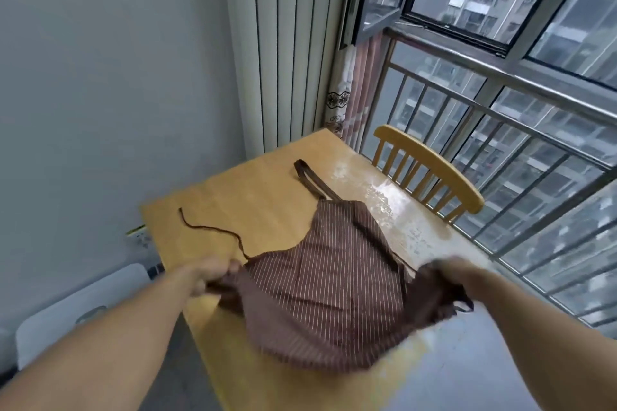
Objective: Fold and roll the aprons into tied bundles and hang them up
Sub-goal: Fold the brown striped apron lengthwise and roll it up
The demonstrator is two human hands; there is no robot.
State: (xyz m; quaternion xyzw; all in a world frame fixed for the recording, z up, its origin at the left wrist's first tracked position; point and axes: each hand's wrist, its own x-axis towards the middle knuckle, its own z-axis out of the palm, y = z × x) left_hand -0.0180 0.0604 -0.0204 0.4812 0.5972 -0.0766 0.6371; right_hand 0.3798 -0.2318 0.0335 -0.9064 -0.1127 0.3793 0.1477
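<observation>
No readable text, label, brand, number or sign on anything here.

Both hands, left (213, 272) and right (457, 272), clenched, arms outstretched.

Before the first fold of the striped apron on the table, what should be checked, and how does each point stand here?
1. Both hands grip: left hand and right hand each hold a side of the apron: ok.
2. Apron flat: fabric lifted and bunched: not ok.
3. Neck loop laid out on the table: ok.
4. Left waist tie free of the fabric: ok.
5. Right tie: blurred: cannot tell.
</observation>
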